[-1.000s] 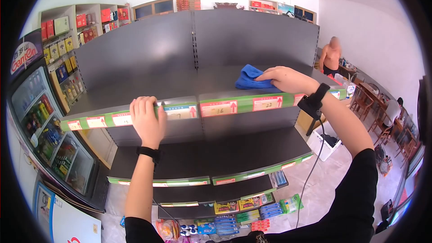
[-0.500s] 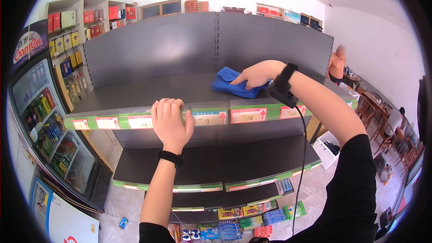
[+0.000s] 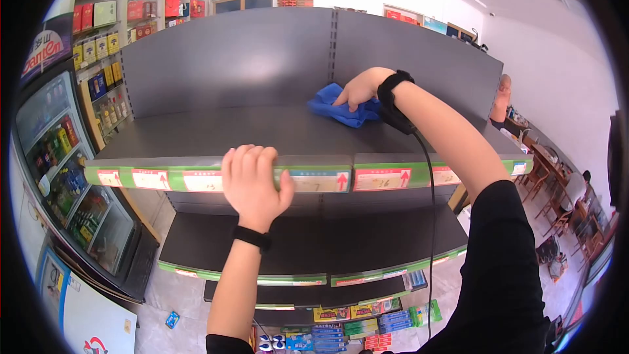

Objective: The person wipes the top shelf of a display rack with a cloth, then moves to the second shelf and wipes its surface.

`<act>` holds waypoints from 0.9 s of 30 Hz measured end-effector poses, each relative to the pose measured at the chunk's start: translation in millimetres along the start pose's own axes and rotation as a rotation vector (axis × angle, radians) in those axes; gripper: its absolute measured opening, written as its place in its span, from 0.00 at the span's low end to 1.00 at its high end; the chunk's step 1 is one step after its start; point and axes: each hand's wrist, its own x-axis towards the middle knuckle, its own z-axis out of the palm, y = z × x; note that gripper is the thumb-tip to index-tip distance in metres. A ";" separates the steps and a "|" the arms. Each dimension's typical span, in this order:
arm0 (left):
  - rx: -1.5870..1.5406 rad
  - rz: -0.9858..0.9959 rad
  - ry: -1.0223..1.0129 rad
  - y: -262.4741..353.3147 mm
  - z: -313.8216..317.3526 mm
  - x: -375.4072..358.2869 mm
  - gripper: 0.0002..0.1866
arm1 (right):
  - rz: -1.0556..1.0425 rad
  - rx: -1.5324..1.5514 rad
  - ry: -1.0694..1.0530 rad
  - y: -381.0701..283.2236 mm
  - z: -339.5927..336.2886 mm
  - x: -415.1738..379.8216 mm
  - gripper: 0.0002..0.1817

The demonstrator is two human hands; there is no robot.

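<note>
A blue cloth lies bunched on the dark grey top shelf, close to the back panel. My right hand presses down on it with bent fingers, the cloth gathered beneath them. My left hand grips the shelf's front edge, fingers hooked over the top and thumb out to the side across the price label strip. Black bands circle both wrists, and a cable hangs from the right one.
Lower shelves sit below, with packaged goods near the floor. At left stand a drinks fridge and a white freezer. A person is behind the unit at right; wooden chairs stand further right.
My right hand has slid the blue cloth leftward and further back on the shelf. My left hand stays on the front edge while the view has shifted slightly.
</note>
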 end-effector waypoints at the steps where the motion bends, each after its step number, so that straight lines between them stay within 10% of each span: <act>1: 0.007 0.001 -0.002 -0.1 -0.4 -0.3 0.14 | 0.011 0.017 -0.015 3.5 2.1 -3.9 0.34; 27: 0.179 0.033 -0.036 8.2 -2.1 0.4 0.17 | 0.237 0.375 0.028 268.8 79.5 -129.6 0.31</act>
